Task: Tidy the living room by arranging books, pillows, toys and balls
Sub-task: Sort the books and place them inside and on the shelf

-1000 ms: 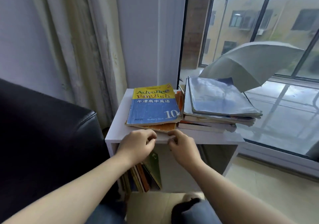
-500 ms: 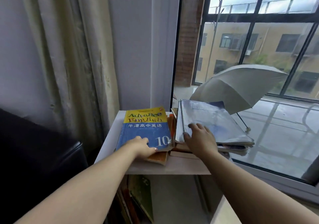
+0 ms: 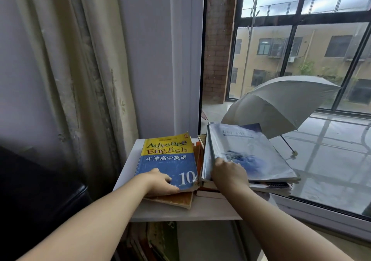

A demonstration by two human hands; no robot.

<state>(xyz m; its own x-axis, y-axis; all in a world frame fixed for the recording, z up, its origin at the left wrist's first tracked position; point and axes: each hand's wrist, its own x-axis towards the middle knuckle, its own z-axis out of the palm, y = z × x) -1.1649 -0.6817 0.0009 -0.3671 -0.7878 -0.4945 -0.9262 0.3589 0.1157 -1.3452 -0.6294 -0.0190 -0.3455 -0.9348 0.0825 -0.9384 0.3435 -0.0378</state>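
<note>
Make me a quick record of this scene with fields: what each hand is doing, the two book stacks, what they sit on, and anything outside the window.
left hand: grips the near edge of the English textbook
right hand: grips the near left corner of the pale blue book
left stack: English textbook on top, orange book under it
right stack: pale blue book on top of several others
support: white shelf
below: lower books in its compartment
outside: open grey umbrella
</note>
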